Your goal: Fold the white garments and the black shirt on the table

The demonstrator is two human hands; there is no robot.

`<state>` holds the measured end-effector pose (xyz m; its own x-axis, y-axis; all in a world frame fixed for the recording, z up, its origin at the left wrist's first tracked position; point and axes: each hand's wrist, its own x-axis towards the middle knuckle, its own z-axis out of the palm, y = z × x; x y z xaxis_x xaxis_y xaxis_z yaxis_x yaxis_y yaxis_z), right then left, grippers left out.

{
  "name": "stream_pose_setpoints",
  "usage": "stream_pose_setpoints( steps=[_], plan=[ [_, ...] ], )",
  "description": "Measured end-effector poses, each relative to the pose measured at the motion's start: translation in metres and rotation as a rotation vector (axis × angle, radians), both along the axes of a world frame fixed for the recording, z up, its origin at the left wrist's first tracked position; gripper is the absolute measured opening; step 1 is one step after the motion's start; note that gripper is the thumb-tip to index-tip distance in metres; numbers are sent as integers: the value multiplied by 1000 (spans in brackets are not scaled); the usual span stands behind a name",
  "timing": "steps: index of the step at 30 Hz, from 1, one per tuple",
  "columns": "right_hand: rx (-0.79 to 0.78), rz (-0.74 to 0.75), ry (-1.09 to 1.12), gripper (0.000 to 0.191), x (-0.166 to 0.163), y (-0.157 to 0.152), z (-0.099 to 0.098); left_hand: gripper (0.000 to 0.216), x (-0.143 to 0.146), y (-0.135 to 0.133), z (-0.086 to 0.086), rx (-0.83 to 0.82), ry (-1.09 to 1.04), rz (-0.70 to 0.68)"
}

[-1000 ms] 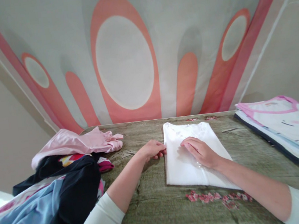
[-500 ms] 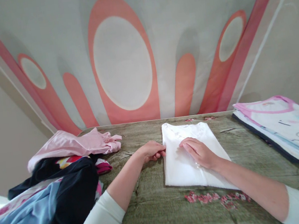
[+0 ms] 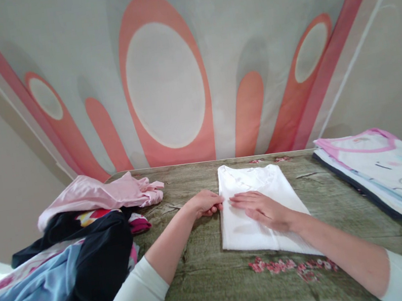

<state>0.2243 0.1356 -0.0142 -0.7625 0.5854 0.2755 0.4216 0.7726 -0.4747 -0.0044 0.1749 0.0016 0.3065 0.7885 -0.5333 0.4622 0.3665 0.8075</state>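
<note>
A white shirt (image 3: 249, 238), folded into a neat rectangle with its neckline at the far end, lies on the table. At its left edge, my left hand (image 3: 204, 203) pinches the fabric between thumb and fingertips, the other fingers curled under. My right hand (image 3: 264, 210) rests palm down over the middle of the shirt, fingers stretched out to the left and holding nothing. The part of the shirt under this palm is hidden.
A loose heap of clothes, with a pink garment (image 3: 98, 194), a black one (image 3: 101, 264) and a light blue one (image 3: 44, 287), lies left. Folded clothes topped by a white flower-print shirt (image 3: 382, 165) are stacked right. Behind the wooden table (image 3: 204, 279) stands a patterned wall (image 3: 214, 34).
My right hand has shifted slightly left and flattened out onto the shirt, its fingers now extended. My left hand keeps its place at the shirt's left edge.
</note>
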Motion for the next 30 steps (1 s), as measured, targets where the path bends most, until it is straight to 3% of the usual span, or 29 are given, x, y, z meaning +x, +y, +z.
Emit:
stream_pose_setpoints(
  steps=[11, 21, 25, 30],
  plan=[
    [20, 16, -31, 43, 2, 0, 0, 22, 3, -2, 0, 239, 163, 16],
    [-31, -36, -51, 45, 2, 1, 0, 25, -6, 1, -9, 307, 257, -67],
    [-42, -51, -62, 44, 2, 2, -2, 38, -9, -1, -9, 263, 191, -146],
    [-24, -42, -52, 43, 2, 3, -4, 50, -9, -10, 4, 18, 29, -182]
  ],
)
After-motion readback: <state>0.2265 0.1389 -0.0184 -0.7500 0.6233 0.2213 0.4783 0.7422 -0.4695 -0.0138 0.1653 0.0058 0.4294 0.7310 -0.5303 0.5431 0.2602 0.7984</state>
